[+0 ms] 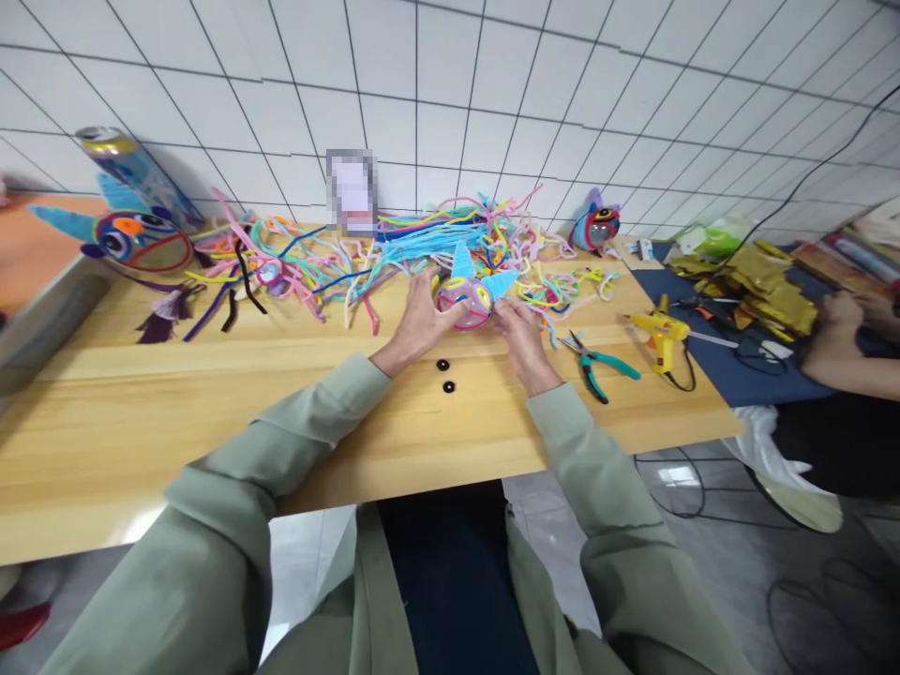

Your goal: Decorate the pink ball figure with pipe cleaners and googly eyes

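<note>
A small pipe-cleaner animal figure (478,298) with a purple body, blue pointed ears and yellow rings is held up over the table. My left hand (424,314) grips its left side, thumb across the front. My right hand (518,330) is closed at its right edge, fingertips pinched against it; whether they also hold a smaller piece is hidden. Two black round discs with pale centres, a farther one (442,365) and a nearer one (449,387), lie on the wooden table (337,441) below my hands. Right of my right hand rest teal-handled pliers (597,364), jaws toward the wall.
A yellow glue gun (661,336) stands beside the pliers. Pipe cleaners (428,239) pile along the tiled wall, near a blurred phone-like rectangle (352,192). Finished figures sit left (137,242) and right (596,225). At far right, another person's hand (840,323) is near gold packets (770,286).
</note>
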Tool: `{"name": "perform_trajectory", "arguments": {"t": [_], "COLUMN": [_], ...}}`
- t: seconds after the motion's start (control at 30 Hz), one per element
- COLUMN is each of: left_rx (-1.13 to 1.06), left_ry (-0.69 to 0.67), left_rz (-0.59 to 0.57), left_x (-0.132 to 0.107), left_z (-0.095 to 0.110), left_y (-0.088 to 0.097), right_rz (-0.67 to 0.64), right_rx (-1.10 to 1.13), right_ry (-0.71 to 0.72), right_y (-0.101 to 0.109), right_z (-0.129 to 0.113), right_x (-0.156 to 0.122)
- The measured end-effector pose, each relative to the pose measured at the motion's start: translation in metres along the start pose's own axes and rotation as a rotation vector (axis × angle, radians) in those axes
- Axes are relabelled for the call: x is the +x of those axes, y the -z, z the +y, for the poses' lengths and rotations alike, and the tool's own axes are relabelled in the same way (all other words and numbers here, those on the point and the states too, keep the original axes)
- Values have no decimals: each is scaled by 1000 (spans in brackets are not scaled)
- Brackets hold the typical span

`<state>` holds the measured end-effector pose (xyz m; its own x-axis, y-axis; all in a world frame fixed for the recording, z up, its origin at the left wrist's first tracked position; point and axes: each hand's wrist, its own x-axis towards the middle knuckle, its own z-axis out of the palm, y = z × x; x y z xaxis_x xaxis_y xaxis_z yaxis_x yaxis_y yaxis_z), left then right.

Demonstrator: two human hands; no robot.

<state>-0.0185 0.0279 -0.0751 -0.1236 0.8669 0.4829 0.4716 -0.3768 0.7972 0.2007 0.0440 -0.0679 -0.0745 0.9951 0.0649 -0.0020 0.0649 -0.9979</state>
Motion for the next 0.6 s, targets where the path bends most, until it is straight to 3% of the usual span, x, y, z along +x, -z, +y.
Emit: {"name": "perform_trajectory", "arguments": {"t": [0.1, 0.27, 0.6], "left_rx": [-5, -69, -65], "left_ry": [20, 69, 226], "left_rz": [1, 28, -96], "left_x": [9, 24, 26], "left_z": [3, 13, 34], "left_y": [-6, -21, -31], "right_rz": [83, 79, 97], "right_rx": [48, 15, -59], "right_ry": [-65, -49, -14], "right_y": [-3, -3, -5], "right_z": [-1, -3, -3], "right_x": [-4, -8, -8]}}
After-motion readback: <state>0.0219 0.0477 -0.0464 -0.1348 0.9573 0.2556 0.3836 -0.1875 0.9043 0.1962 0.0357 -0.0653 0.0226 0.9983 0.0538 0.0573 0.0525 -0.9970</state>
